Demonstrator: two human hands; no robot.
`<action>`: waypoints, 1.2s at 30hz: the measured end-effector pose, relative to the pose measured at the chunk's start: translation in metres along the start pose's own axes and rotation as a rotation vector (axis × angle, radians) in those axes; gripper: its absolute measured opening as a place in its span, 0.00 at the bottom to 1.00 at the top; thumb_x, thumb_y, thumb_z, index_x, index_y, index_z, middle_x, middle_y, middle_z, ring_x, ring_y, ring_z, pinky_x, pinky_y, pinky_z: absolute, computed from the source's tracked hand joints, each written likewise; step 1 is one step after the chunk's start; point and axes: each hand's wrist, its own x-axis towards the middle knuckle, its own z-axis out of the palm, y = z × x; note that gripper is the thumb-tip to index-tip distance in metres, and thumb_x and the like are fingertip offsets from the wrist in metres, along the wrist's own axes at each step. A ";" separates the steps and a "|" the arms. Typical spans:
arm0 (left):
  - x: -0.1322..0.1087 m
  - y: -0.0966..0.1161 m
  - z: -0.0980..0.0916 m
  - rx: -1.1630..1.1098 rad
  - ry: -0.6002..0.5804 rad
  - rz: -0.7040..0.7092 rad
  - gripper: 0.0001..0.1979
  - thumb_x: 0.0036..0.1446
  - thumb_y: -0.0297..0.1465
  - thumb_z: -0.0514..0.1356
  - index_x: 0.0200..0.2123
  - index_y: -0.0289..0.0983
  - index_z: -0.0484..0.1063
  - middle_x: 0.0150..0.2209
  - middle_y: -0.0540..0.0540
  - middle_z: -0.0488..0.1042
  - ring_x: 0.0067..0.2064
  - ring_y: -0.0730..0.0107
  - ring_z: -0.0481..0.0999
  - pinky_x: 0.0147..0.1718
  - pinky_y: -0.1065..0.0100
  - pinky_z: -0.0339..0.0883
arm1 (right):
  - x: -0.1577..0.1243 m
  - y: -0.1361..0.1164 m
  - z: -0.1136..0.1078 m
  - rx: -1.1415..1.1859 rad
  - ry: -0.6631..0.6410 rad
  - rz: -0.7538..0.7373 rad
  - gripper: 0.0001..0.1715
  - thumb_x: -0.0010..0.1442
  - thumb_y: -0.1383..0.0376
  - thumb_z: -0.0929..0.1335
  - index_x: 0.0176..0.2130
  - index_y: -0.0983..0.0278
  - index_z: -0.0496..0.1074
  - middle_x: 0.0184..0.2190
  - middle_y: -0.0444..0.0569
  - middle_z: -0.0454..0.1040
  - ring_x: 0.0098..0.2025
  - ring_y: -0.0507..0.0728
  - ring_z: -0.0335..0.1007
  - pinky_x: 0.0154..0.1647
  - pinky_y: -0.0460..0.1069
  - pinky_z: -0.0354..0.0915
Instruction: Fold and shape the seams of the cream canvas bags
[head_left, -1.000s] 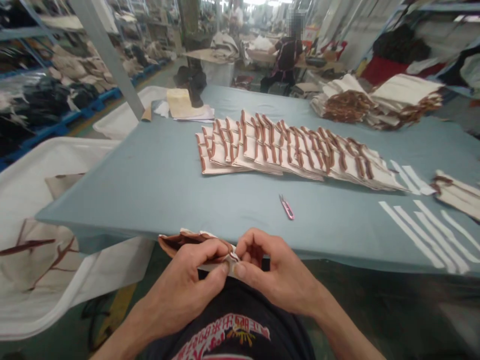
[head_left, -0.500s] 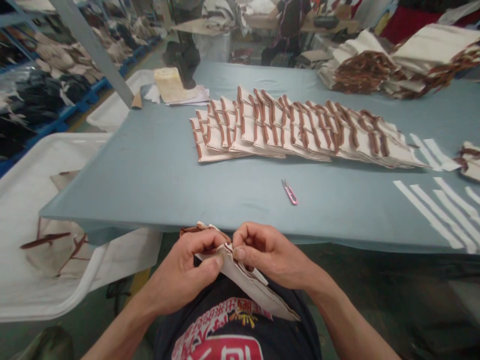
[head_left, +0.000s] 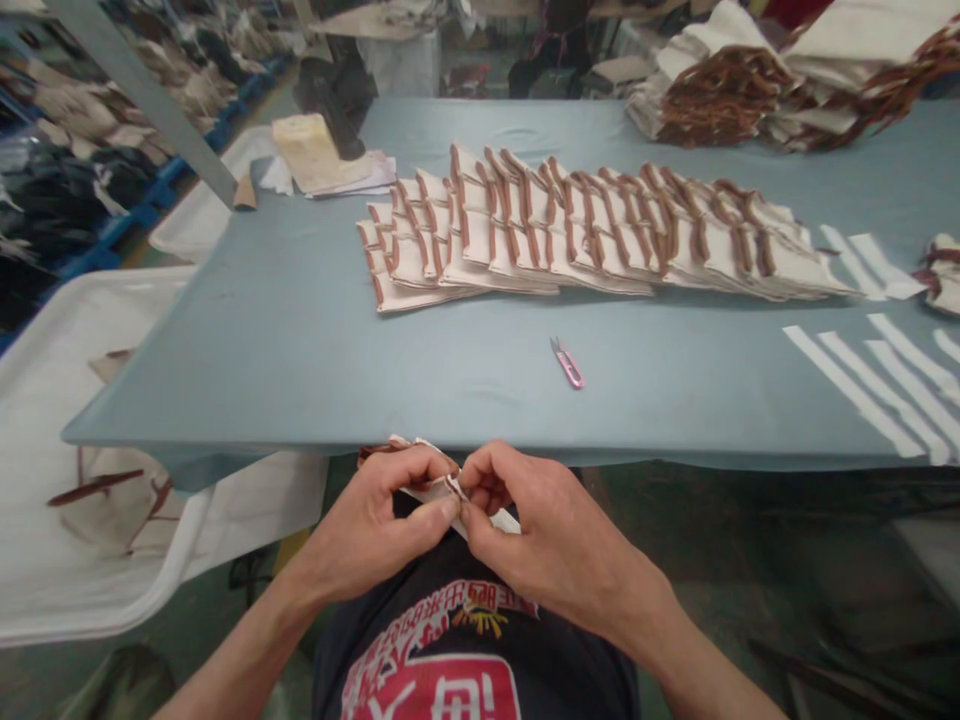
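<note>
Both hands meet just off the front edge of the blue-covered table point(head_left: 300, 390), pinching a cream cloth piece with brown trim point(head_left: 426, 486). My left hand point(head_left: 382, 525) grips its folded edge between thumb and fingers. My right hand point(head_left: 525, 515) pinches the same edge right beside the left fingertips and covers much of the cloth. On the table beyond lie pink thread snips point(head_left: 568, 364), slightly open. Behind them is a long overlapping row of cream pieces with brown trim point(head_left: 585, 230).
White strips point(head_left: 855, 390) lie on the right of the table. Large stacks of cream and brown cloth point(head_left: 720, 80) stand at the back right. A white bin point(head_left: 169, 580) with bags is at the left, below a grey post point(head_left: 150, 100).
My right hand has closed in against the left fingertips, and the cloth's long lower flap is now mostly hidden. The view has tilted down, so the table items appear higher.
</note>
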 end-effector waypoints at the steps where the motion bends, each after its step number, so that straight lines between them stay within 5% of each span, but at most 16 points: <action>1: 0.001 0.000 0.001 0.006 0.005 0.003 0.09 0.57 0.34 0.56 0.27 0.38 0.70 0.30 0.50 0.76 0.36 0.64 0.71 0.39 0.65 0.63 | 0.000 0.001 0.000 0.005 0.007 0.003 0.07 0.59 0.74 0.69 0.37 0.62 0.71 0.31 0.42 0.78 0.32 0.53 0.73 0.35 0.47 0.63; 12: 0.003 0.006 0.014 0.076 0.076 0.041 0.08 0.58 0.30 0.56 0.27 0.38 0.70 0.29 0.51 0.76 0.33 0.67 0.72 0.37 0.66 0.63 | -0.003 0.007 -0.013 -0.064 0.026 -0.039 0.03 0.61 0.69 0.70 0.38 0.63 0.76 0.32 0.46 0.81 0.33 0.54 0.75 0.38 0.48 0.66; 19: 0.002 0.011 0.018 0.161 0.081 0.091 0.09 0.58 0.27 0.55 0.26 0.38 0.69 0.27 0.53 0.74 0.33 0.69 0.70 0.37 0.66 0.61 | 0.004 0.001 -0.027 -0.270 0.009 -0.076 0.05 0.62 0.70 0.70 0.33 0.64 0.76 0.26 0.43 0.79 0.27 0.51 0.71 0.31 0.46 0.57; 28: 0.006 0.011 0.022 0.202 0.074 0.100 0.08 0.56 0.28 0.53 0.25 0.38 0.67 0.26 0.52 0.73 0.31 0.68 0.69 0.35 0.65 0.60 | 0.021 -0.019 -0.045 -0.448 -0.170 0.002 0.08 0.59 0.71 0.71 0.28 0.63 0.76 0.21 0.40 0.72 0.23 0.49 0.59 0.28 0.48 0.47; 36: 0.005 0.005 0.019 0.103 0.067 0.065 0.12 0.60 0.34 0.53 0.25 0.38 0.68 0.25 0.51 0.71 0.31 0.68 0.69 0.33 0.66 0.61 | 0.037 -0.010 -0.050 -0.200 -0.361 -0.014 0.09 0.59 0.74 0.69 0.28 0.65 0.76 0.22 0.39 0.72 0.25 0.48 0.63 0.26 0.44 0.49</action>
